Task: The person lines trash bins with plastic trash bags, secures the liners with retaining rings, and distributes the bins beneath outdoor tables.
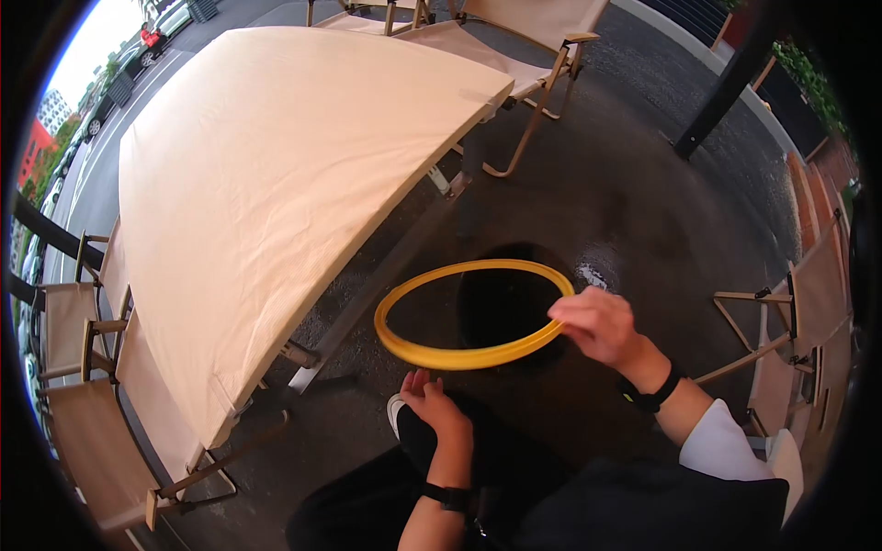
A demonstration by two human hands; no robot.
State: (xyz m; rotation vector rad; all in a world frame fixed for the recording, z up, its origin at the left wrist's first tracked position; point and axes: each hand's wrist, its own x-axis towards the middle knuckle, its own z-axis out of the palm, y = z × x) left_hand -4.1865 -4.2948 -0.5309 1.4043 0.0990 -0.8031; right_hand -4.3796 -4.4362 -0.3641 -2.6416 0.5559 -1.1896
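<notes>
My right hand (602, 323) pinches the right side of a large, thin yellow ring (464, 358), which is held up in the air, tilted so that it looks oval. Dark ground and a round black shape show through its middle; I cannot make out what that shape is. Just below the ring's lower left side, my left hand (436, 404) is raised with fingers apart and holds nothing. A small gap seems to separate its fingertips from the ring. Black bands circle both wrists.
A table with a beige cloth cover (303, 147) stands to the left, its edge near the ring. Folding chairs with beige fabric (101, 441) are around it, and another chair (781, 340) is at right. A dark post (726, 92) rises behind. Parked cars line the far left.
</notes>
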